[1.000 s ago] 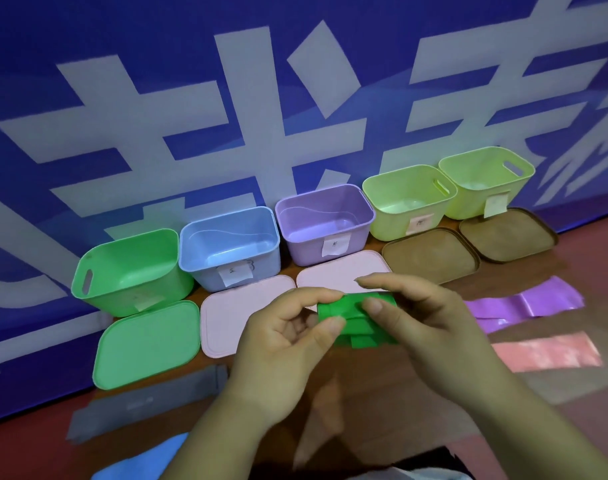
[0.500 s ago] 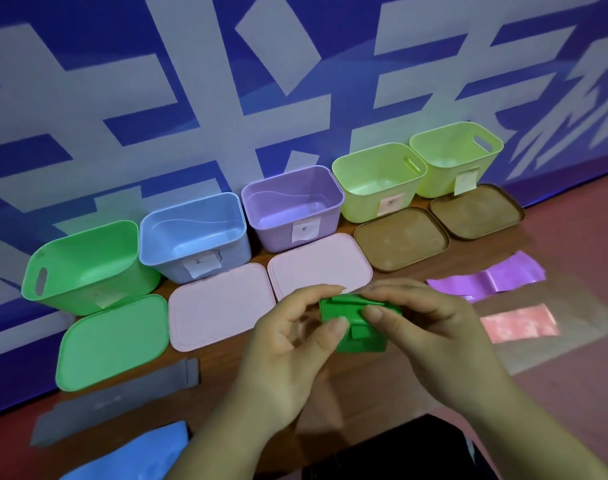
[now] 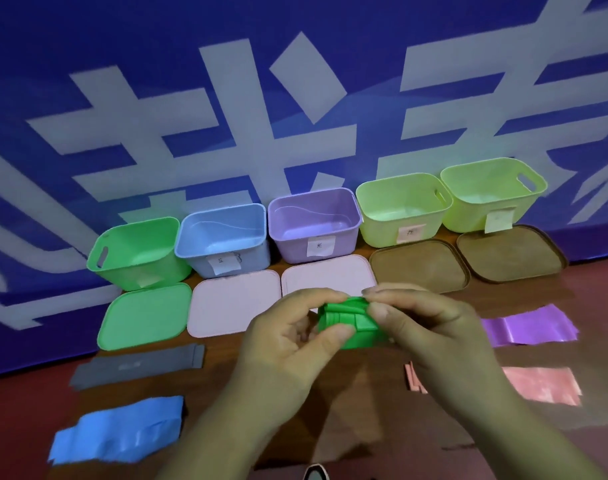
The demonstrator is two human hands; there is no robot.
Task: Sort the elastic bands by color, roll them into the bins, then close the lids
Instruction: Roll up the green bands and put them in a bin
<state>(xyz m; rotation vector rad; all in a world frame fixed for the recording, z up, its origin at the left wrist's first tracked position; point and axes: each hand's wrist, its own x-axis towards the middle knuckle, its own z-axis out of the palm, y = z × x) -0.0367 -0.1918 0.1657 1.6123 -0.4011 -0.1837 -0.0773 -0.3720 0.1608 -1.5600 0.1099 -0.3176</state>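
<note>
A rolled green elastic band is pinched between my left hand and my right hand, above the wooden tabletop in front of the lids. Along the wall stand open bins: green bin, blue bin, purple bin and two yellow-green bins. Flat bands lie around: grey band, blue band, purple band, pink band.
Lids lie in front of the bins: a green lid, two pink lids and two brown lids. A blue banner wall backs the row. A shoe tip shows at the bottom edge.
Both hands have kept turning the green band into a tighter roll. The camera has tilted down, so the grey and blue bands show fully at the left.
</note>
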